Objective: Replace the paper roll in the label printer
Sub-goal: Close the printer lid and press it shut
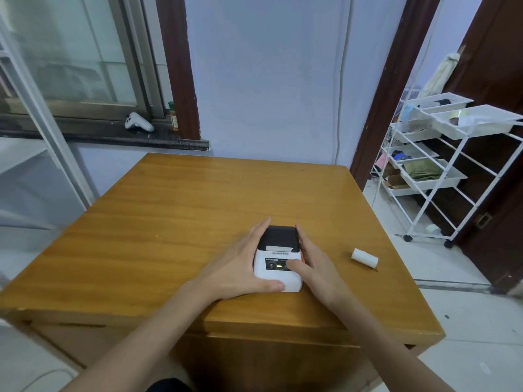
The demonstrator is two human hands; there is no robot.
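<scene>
A small white label printer [276, 251] with a black lid sits near the front of the wooden table [175, 210]. Its lid is down and a green light glows on its front panel. My left hand [240, 264] cups the printer's left side, thumb along the front edge. My right hand [314, 264] wraps the right side, with its thumb resting on the front panel. A white paper roll [364, 258] lies on its side on the table, to the right of the printer and apart from both hands.
A white wire rack [441, 176] with trays stands on the floor to the right of the table. A white game controller [138, 123] lies on the window sill at the back left. The wall stands right behind the table's far edge.
</scene>
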